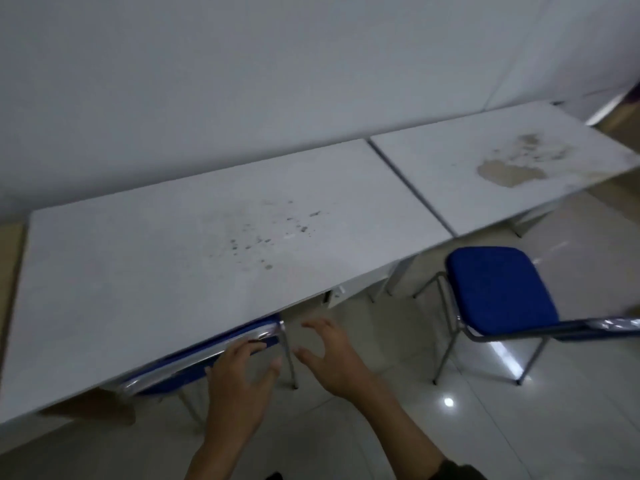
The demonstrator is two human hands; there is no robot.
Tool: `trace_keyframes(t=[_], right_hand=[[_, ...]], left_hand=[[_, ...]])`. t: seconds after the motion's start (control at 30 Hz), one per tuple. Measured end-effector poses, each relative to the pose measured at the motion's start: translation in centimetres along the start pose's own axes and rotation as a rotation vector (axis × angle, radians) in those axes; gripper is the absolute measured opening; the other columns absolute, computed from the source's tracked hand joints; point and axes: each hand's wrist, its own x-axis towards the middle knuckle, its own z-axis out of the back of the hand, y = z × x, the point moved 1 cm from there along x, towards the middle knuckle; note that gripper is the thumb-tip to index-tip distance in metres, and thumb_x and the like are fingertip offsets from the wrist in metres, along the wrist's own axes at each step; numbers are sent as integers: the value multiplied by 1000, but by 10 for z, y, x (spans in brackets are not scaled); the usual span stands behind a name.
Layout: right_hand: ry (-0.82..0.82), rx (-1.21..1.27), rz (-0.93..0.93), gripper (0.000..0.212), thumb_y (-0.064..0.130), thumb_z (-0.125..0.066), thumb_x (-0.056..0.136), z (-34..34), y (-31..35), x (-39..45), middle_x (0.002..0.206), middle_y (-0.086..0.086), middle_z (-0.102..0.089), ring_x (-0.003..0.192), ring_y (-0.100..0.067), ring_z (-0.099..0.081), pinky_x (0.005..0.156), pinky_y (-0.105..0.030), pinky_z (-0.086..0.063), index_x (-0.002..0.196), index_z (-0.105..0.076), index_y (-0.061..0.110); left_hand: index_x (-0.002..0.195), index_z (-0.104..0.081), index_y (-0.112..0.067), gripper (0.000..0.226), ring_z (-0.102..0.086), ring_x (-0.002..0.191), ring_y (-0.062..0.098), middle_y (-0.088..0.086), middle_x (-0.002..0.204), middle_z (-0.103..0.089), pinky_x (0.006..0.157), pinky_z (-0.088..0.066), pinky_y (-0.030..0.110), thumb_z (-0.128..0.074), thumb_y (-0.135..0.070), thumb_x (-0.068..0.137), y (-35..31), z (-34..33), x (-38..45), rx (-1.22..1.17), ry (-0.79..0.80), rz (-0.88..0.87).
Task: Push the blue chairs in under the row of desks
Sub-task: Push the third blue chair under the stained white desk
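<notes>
Two white desks stand in a row along the wall, the near desk (173, 258) and the far desk (450, 168). One blue chair (194, 365) sits tucked under the near desk, only its chrome-edged backrest showing. My left hand (239, 379) is spread open, fingertips at that backrest's top rail. My right hand (329, 355) hovers open just to the right of the chair, touching nothing. A second blue chair (502, 289) stands out on the floor in front of the gap between the desks, seat fully visible.
A white wall (242, 81) runs behind the desks. The far desk's top has a worn brown patch (505, 168). Glossy pale floor tiles (485, 427) spread to the right and toward me. A metal desk leg (398, 278) stands close to the second chair.
</notes>
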Motion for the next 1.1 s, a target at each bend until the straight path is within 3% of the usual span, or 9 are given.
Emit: trace_keyframes(t=[0.13, 0.23, 0.33, 0.4, 0.6, 0.73, 0.9, 1.0, 1.1], right_hand=[[-97, -23, -62, 51, 42, -67, 96, 93, -49, -40, 143, 3, -52, 128, -10, -47, 108, -23, -38, 142, -53, 27], [-157, -45, -90, 53, 39, -69, 96, 163, -85, -64, 143, -2, -55, 131, -15, -50, 108, -23, -36, 143, -54, 20], [-218, -15, -157, 55, 46, -66, 96, 228, -126, -92, 145, 5, -52, 131, -10, -48, 104, -19, -34, 145, -52, 25], [-269, 4, -189, 54, 50, -64, 96, 273, -158, -121, 142, 10, -53, 128, -5, -48, 99, -17, -35, 145, -52, 29], [-372, 114, -312, 45, 50, -66, 95, 378, -242, -194, 131, 13, -60, 119, -5, -55, 97, -27, -48, 137, -54, 38], [-487, 193, -382, 41, 49, -66, 94, 443, -301, -231, 122, 17, -61, 110, 3, -57, 80, -15, -44, 133, -56, 41], [-577, 126, -413, 40, 49, -66, 95, 517, -366, -246, 117, 24, -59, 102, 12, -54, 67, -6, -42, 133, -55, 42], [-550, 100, -431, 43, 48, -67, 96, 565, -407, -241, 124, 20, -56, 109, 2, -56, 69, -5, -42, 136, -55, 38], [-466, 34, -445, 49, 46, -67, 96, 604, -443, -228, 134, 13, -57, 114, -4, -57, 82, -12, -44, 141, -52, 34]], left_hand=[[99, -65, -42, 29, -56, 115, 7, -22, 119, -58, 96, -47, 35, -72, -60, 78, -98, -84, -16, -174, 191, -93], [100, -67, -38, 24, -57, 107, 7, -27, 114, -54, 81, -58, 50, -77, -51, 83, -161, -139, -27, -218, 264, -86], [101, -69, -36, 25, -59, 106, 4, -21, 112, -62, 92, -52, 38, -75, -52, 84, -220, -193, -38, -211, 264, -141], [100, -70, -35, 23, -60, 105, 2, -21, 109, -64, 89, -48, 29, -76, -49, 84, -262, -234, -52, -220, 297, -188], [101, -68, -42, 21, -58, 110, 0, -20, 113, -66, 84, -48, 26, -72, -54, 84, -356, -345, -92, -226, 510, -253], [100, -67, -43, 18, -56, 110, -3, -20, 115, -65, 77, -42, 17, -72, -52, 85, -415, -411, -97, -190, 596, -304], [105, -67, -38, 20, -54, 112, 5, -15, 117, -63, 75, -39, 15, -73, -47, 88, -480, -488, -96, -156, 657, -327], [106, -67, -37, 21, -53, 112, 5, -19, 117, -60, 76, -39, 13, -73, -46, 88, -512, -537, -93, -157, 691, -328], [104, -65, -41, 22, -54, 111, 2, -24, 115, -60, 86, -43, 23, -75, -48, 86, -535, -585, -87, -143, 703, -305]])
